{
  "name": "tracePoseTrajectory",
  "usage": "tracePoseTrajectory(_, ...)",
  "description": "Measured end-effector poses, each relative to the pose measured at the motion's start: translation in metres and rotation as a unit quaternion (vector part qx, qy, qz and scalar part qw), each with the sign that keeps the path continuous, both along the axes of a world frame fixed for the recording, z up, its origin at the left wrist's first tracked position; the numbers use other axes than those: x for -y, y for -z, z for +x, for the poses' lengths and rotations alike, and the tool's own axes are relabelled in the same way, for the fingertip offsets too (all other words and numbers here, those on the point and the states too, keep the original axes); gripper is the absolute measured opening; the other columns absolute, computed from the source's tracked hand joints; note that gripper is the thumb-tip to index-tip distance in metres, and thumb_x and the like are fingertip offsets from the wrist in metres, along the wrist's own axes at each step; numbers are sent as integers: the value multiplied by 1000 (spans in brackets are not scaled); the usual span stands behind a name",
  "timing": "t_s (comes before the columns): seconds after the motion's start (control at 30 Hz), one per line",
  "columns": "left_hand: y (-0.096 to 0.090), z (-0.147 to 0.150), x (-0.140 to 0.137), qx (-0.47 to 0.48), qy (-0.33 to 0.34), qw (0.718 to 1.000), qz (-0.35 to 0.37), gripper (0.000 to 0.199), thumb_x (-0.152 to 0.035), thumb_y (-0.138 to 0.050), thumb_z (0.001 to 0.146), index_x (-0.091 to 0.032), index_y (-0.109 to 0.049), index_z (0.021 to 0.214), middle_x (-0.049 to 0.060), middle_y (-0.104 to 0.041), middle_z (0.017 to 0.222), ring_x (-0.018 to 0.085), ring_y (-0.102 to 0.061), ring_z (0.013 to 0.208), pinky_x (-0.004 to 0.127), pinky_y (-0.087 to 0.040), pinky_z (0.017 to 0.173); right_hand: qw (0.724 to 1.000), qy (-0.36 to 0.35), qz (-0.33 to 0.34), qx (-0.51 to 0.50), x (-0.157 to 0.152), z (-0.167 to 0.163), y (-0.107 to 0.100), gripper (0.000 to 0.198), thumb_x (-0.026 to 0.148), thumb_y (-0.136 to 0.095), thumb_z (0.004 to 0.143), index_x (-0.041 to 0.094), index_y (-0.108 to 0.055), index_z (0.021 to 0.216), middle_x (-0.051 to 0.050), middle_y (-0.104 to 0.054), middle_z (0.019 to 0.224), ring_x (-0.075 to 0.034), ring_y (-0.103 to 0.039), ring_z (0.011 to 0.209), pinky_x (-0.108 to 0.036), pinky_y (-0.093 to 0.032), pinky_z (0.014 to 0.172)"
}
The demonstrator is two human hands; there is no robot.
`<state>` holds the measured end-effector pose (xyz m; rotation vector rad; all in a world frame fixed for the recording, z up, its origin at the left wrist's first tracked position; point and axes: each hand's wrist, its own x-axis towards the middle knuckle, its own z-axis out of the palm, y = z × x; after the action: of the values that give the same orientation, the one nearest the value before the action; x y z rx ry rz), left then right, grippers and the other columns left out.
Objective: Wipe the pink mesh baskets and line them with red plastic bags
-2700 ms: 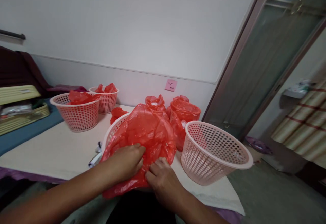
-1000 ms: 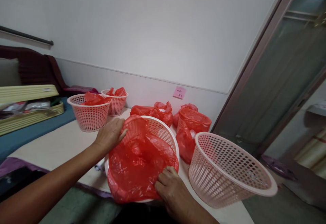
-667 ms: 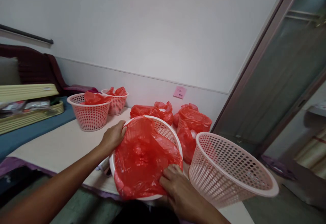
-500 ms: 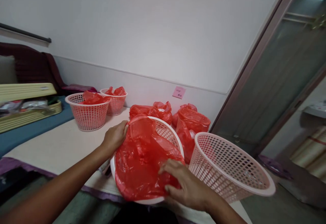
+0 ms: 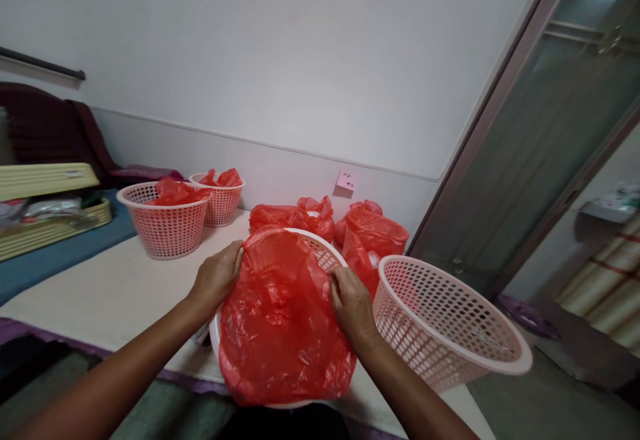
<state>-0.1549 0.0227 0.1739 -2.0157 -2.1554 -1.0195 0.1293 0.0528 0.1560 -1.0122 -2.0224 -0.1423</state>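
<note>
A red plastic bag (image 5: pixel 283 320) is spread over the mouth of a pale perforated basket (image 5: pixel 325 251), which tilts toward me at the table's front edge. At the upper left of the mouth, my left hand (image 5: pixel 216 272) is closed on the bag's edge. My right hand (image 5: pixel 351 301) pinches the bag at the right side of the rim. Part of the basket's rim shows at the upper right; the bag hides most of the rest. Just right of my right hand stands an uncovered pink basket (image 5: pixel 445 320), leaning over the table's edge.
Two pink baskets holding red bags, a nearer one (image 5: pixel 167 227) and a farther one (image 5: pixel 223 205), stand at the left. Filled red bags (image 5: pixel 295 219) and a bag-covered basket (image 5: pixel 377 230) sit by the wall. A yellow lidded box (image 5: pixel 50 230) lies far left. A sliding door (image 5: pixel 530 147) stands right.
My right hand has moved up from the lower part of the bag to the right rim and closed on the bag. The bag is spread wider; my left hand keeps its grip.
</note>
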Motion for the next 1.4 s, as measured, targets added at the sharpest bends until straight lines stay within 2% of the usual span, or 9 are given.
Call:
tracePoseTrajectory(0.2, 7, -2, -2, 12, -24, 1000, 7, 47, -49, -18, 96, -26, -54, 116, 8, -72, 100, 27, -67, 90, 34, -40, 76, 995, 90, 29, -38, -17, 11, -15, 19, 18, -38, 94, 18, -57, 92, -7, -59, 86, -20, -55, 80, -31, -43, 73)
tracePoseTrajectory(0.37, 15, -10, -6, 37, -36, 998, 21, 44, -48, -20, 96, -26, -54, 111, 9, -71, 98, 27, -66, 87, 34, -39, 74, 989, 132, 32, -60, -36, 23, -13, 20, 20, -38, 91, 19, -56, 83, -7, -59, 81, -22, -53, 80, -33, -40, 74)
tracePoseTrajectory(0.47, 15, -10, -7, 50, -31, 998, 35, 40, -48, -22, 96, -27, -54, 105, 7, -69, 97, 26, -65, 88, 32, -39, 74, 989, 131, 16, -73, -43, 27, -11, 20, 22, -38, 90, 20, -55, 81, -7, -60, 81, -22, -53, 80, -33, -39, 75)
tracePoseTrajectory(0.57, 13, -8, -8, 60, -28, 997, 48, 36, -48, -24, 95, -26, -52, 94, 5, -67, 88, 24, -63, 84, 31, -37, 71, 990, 126, -10, -68, -46, 28, -13, 21, 26, -38, 92, 20, -55, 80, -6, -61, 82, -21, -55, 79, -33, -38, 75)
tracePoseTrajectory(0.77, 15, -8, -13, 103, -14, 992, 68, 33, -47, -30, 94, -25, -43, 73, 0, -55, 68, 19, -55, 68, 29, -35, 66, 991, 72, -93, -56, -44, 33, -21, 31, 43, -46, 92, 22, -52, 71, -1, -59, 71, -16, -53, 65, -29, -33, 63)
tracePoseTrajectory(0.93, 17, -5, -16, 159, 3, 983, 89, 37, -50, -31, 92, -24, -38, 67, -4, -45, 63, 15, -47, 62, 28, -33, 63, 981, 82, -130, -116, -46, 37, -19, 36, 42, -43, 90, 23, -40, 60, 2, -49, 57, -14, -44, 56, -28, -27, 58)
tracePoseTrajectory(1.17, 11, -1, -19, 222, 18, 971, 90, 40, -51, -34, 91, -23, -38, 62, -4, -44, 60, 15, -44, 62, 27, -32, 60, 971, 105, -168, -136, -58, 40, -20, 36, 47, -43, 82, 23, -40, 55, 0, -49, 54, -16, -43, 53, -30, -24, 55)
tracePoseTrajectory(1.4, 8, 2, -17, 261, 36, 962, 69, 41, -50, -37, 87, -23, -36, 57, -4, -41, 57, 14, -41, 58, 27, -30, 56, 959, 76, -221, -163, -70, 42, -18, 38, 52, -43, 76, 24, -35, 51, 2, -43, 50, -14, -37, 50, -28, -25, 51)
